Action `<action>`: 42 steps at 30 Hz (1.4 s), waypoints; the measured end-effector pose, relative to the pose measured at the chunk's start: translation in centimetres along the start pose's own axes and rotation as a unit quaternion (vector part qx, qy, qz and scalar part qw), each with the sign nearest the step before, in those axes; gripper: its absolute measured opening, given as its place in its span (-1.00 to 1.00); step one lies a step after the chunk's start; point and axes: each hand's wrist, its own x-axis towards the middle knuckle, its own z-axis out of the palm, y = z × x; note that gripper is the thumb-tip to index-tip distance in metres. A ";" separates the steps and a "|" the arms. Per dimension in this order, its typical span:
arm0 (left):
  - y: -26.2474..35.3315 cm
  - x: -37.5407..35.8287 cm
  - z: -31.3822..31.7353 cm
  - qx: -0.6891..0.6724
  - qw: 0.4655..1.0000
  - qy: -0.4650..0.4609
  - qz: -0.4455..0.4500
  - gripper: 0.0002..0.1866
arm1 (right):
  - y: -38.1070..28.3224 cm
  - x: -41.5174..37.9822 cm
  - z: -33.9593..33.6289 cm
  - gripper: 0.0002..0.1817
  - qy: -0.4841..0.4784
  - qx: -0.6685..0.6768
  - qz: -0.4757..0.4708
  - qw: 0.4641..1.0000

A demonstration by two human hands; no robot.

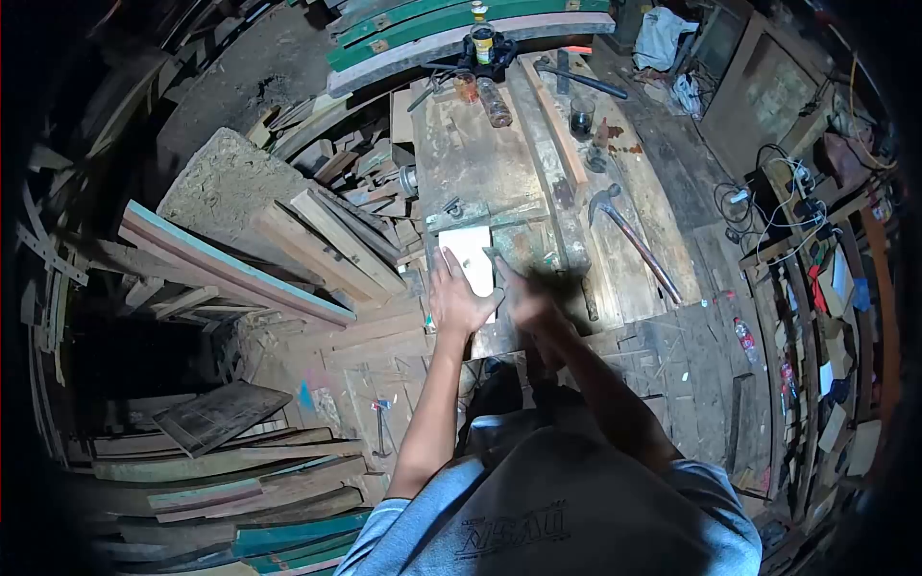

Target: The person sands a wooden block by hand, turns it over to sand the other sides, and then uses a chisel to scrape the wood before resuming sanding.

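Observation:
A pale, whitish wooden board (467,240) lies on the worn workbench near its front edge. My left hand (458,300) grips it from the near side, with the fingers along its left part and the thumb reaching across toward its right edge. A small dark spot shows on the board's face. At the board's right side is my right hand (531,305), smeared by motion, its fingers closed. A thin dark piece (495,257) sticks out from them toward the board; its kind is too blurred to name.
On the bench, a claw hammer (638,242) lies to the right, and a glass of dark liquid (581,117) stands farther back. A plastic bottle (495,103) lies near a jar (465,88). Scrap wood (370,173) is piled left; cables (792,197) hang at right.

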 end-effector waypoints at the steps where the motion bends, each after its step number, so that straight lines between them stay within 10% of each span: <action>1: 0.4 0.1 -0.4 0.004 1.000 -0.003 -0.004 0.46 | -0.3 -0.7 0.2 -0.33 0.047 -0.017 -0.056 0.997; 7: 0.2 -0.1 -0.6 -0.035 0.999 -0.029 -0.011 0.50 | -2.7 -0.7 -3.5 -0.28 -0.075 0.086 0.070 0.991; 9: -0.8 0.0 -0.5 -0.053 0.998 -0.018 0.025 0.51 | 2.6 0.3 -1.1 -0.20 0.043 -0.020 -0.012 0.999; 11: -2.0 0.2 -0.3 -0.085 0.994 -0.013 0.061 0.48 | 0.5 2.0 -2.8 -0.20 0.010 -0.135 0.157 0.978; 16: -4.3 -0.5 -1.6 -0.077 0.988 -0.079 0.107 0.41 | 2.1 4.1 -3.5 -0.44 -0.002 -0.202 0.060 0.977; 24: -3.5 -4.1 -2.9 -0.031 0.996 -0.079 0.032 0.30 | 2.6 9.7 -3.0 -0.58 -0.146 -0.235 0.199 0.940; 30: -2.4 -2.3 -2.7 0.034 0.963 -0.266 -0.038 0.40 | 3.0 14.9 -2.0 -0.61 -0.098 -0.227 0.162 0.955; 38: -3.2 -2.2 -1.7 0.021 0.965 -0.260 -0.030 0.41 | 2.1 14.5 -2.2 -0.70 0.008 -0.287 -0.037 0.957; 42: -2.7 -2.3 -4.0 -0.012 0.959 -0.281 -0.034 0.39 | 0.0 8.4 -3.9 -0.61 -0.117 -0.247 0.016 0.962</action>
